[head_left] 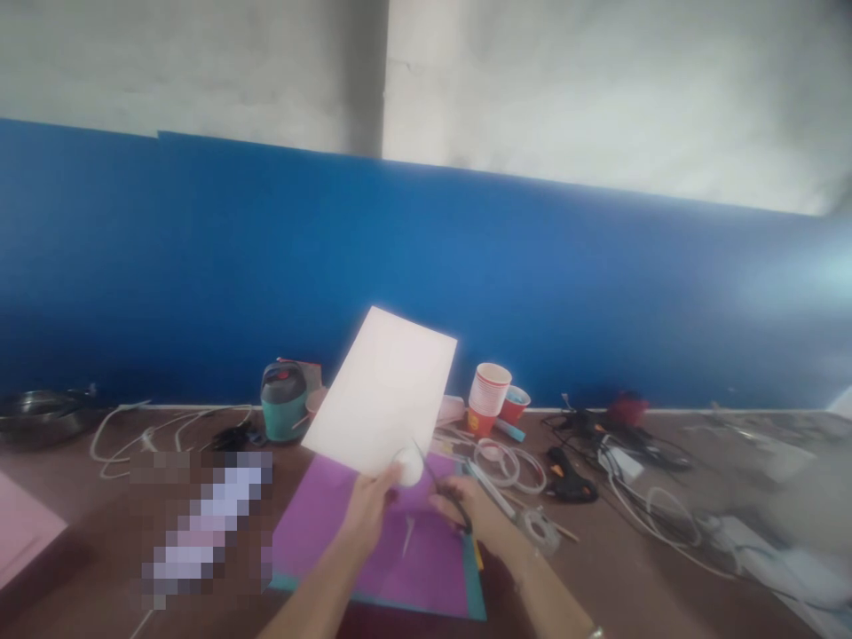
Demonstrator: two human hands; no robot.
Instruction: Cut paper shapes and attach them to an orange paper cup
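Note:
My left hand (pixel 374 499) is closed on a white sheet of paper (pixel 386 390), pinched near its lower edge and tilted up over the table. A rounded white piece (pixel 409 467) shows at its fingertips; whether it is part of the sheet I cannot tell. Scissors (pixel 461 513) with dark handles are gripped in my right hand (pixel 474 508), their blades pointing up and left beside the white piece. Below both hands, purple paper (pixel 312 532) lies on a teal sheet (pixel 477 599). A thin white scrap (pixel 408 535) rests on the purple.
Stacked paper cups (pixel 491 390) stand behind, near tape rolls (pixel 532 470) and a black glue gun (pixel 571 479). A teal-and-black container (pixel 283 408) is at back left. Cables (pixel 666 524) spread rightward; pink paper (pixel 27 524) lies far left. A blue panel (pixel 399 248) bounds the table.

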